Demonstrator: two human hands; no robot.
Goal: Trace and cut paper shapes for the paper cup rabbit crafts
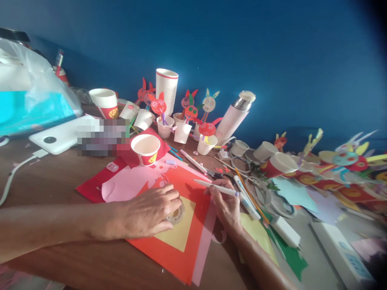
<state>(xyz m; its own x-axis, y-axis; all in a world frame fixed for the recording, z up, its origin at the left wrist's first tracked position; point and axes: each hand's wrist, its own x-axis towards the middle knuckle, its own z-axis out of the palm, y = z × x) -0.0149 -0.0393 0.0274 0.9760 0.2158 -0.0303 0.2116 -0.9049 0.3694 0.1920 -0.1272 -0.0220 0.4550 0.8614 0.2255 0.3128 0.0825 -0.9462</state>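
Observation:
My left hand [148, 213] lies on a yellow paper sheet [181, 233], its fingers pressing down on a clear tape roll [177, 215]. That yellow sheet rests on an orange-red sheet [169, 251], with pink paper [127, 185] and red paper [90, 189] beneath. Just right of the sheets, my right hand [226, 205] is closed around a white pen [216, 187], whose tip points left above the orange-red sheet.
A paper cup [146, 148] stands behind the sheets. Further back are a cup stack [166, 90], cups with paper animal figures [184, 121], a pink flask [234, 114] and a phone [60, 137]. Cups, paper scraps, pencils and tape rings [260, 193] crowd the right side.

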